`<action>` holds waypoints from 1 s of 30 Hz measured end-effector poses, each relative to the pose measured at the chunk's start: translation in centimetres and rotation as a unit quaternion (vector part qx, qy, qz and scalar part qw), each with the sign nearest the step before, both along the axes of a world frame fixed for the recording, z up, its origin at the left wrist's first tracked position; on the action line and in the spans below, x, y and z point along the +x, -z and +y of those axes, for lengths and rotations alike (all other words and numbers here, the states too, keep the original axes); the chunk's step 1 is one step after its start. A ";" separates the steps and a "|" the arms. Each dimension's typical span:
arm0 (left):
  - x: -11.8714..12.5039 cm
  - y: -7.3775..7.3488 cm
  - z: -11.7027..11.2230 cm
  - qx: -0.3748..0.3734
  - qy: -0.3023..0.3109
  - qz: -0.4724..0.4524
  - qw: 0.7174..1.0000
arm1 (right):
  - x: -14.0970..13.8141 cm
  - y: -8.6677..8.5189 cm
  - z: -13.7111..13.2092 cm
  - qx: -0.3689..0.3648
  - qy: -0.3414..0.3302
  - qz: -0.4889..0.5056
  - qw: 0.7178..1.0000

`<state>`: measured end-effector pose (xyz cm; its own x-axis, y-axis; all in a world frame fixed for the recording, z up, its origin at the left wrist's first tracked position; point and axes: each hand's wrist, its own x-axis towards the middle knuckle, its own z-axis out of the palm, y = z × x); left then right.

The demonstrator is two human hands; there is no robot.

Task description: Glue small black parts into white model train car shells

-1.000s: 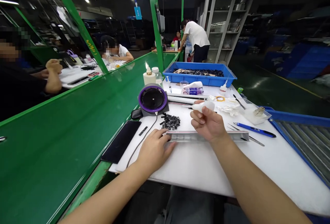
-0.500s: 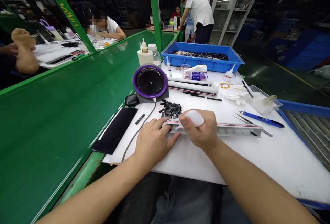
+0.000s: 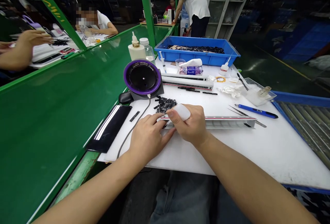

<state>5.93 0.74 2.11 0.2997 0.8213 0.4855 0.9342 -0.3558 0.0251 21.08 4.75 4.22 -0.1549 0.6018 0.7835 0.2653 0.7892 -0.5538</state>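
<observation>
One white shell, red-striped, runs rightward from frame centre. Left hand clamped on shell's left end; right hand closed around white squeeze bottle, tip indistinct. Black pieces heaped just above, near centre. Risk: over-squeezing could drip contents onto left hand; slack left grip could let shell shift.

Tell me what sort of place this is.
Probably a factory assembly workshop. A long glossy green panel divides white worktables; a rectangular blue plastic bin holds many thin black pieces; and the right hand grips a small white bottle at a long white red-striped piece.
</observation>
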 end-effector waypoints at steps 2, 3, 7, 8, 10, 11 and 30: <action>0.0 0.0 0.0 0.002 0.000 0.001 1.000 | 0.0 -0.1 0.0 0.001 -0.005 0.001 1.000; 0.0 0.1 0.0 0.003 0.000 0.002 1.000 | 0.0 -0.1 0.0 0.000 -0.007 0.002 1.000; 0.0 0.2 0.1 0.009 0.005 -0.004 1.000 | 0.0 -0.2 0.0 -0.003 -0.004 -0.002 1.000; 0.0 0.3 0.2 0.010 0.006 -0.005 1.000 | 0.0 -0.2 0.0 -0.003 -0.003 -0.004 1.000; 0.0 0.3 0.2 0.013 0.008 -0.008 1.000 | 0.1 -0.2 0.0 -0.003 -0.001 -0.010 1.000; 0.0 0.3 0.2 0.015 0.008 -0.009 1.000 | 0.1 -0.2 0.0 -0.003 0.000 -0.012 1.000; 0.1 0.2 0.1 0.002 0.000 -0.002 1.000 | 0.1 -0.4 0.1 -0.005 -0.010 -0.005 1.000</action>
